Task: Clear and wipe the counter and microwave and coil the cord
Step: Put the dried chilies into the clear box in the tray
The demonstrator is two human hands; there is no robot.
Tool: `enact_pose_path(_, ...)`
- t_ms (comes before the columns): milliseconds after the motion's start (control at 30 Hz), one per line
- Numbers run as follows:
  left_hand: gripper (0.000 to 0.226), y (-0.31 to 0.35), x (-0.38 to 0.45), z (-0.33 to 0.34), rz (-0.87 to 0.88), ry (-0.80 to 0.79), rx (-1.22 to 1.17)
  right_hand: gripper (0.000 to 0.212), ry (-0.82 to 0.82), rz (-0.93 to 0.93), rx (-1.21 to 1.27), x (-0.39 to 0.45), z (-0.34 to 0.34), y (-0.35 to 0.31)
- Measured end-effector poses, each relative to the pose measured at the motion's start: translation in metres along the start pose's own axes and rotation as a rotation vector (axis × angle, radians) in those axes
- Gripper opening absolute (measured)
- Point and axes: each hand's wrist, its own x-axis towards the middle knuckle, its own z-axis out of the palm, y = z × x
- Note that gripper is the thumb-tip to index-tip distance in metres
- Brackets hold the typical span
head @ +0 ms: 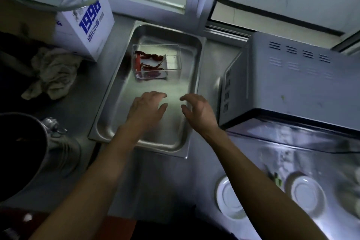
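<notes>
There were two bare hands, left (145,107) and right (198,111), one steel tray (116,87), one clear container (173,60) of dried chillies, one microwave (292,80), one rag (52,72), one white carton (85,31), two white plates (227,197).

Table (155,177): dull silver-grey steel.
Tray (196,76): bright silver, plain.
Clear box (174,64): colourless; contents dark red chillies (150,57).
Carton (87,31): white, blue "1998" print.
Cloth (52,74): dingy beige, unpatterned.
Microwave (292,87): pale grey, rows of dark vent slots, black front edge.
Plates (305,195): white.
Pot (17,152): grey metal, dark interior.
</notes>
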Motion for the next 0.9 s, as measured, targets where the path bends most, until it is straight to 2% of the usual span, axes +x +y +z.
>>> enact_pose_path(167, 0.039, 0.04, -0.031, 0.023, 0.084, -0.022, 0.033, 0.025, 0.036, 0.039, 0.038, -0.073, -0.019, 0.023)
enact_pose_path(433, 0.04, 0.113, -0.069, 0.06, 0.182, -0.037, 0.083, 0.026, 0.111, 0.216, 0.06, -0.156, -0.06, 0.061)
enact_pose_path(567, 0.04, 0.152, -0.093, 0.079, 0.247, -0.049, 0.122, 0.02, 0.11, 0.272, 0.025, -0.199, -0.084, 0.08)
enact_pose_path(733, 0.038, 0.201, -0.131, 0.107, 0.33, -0.078, 0.174, 0.036, 0.126, 0.343, -0.004, -0.267, -0.116, 0.105)
enact_pose_path(900, 0.039, 0.249, -0.168, 0.14, 0.389, -0.121, 0.19, 0.038, 0.151, 0.425, -0.012, -0.337, -0.145, 0.129)
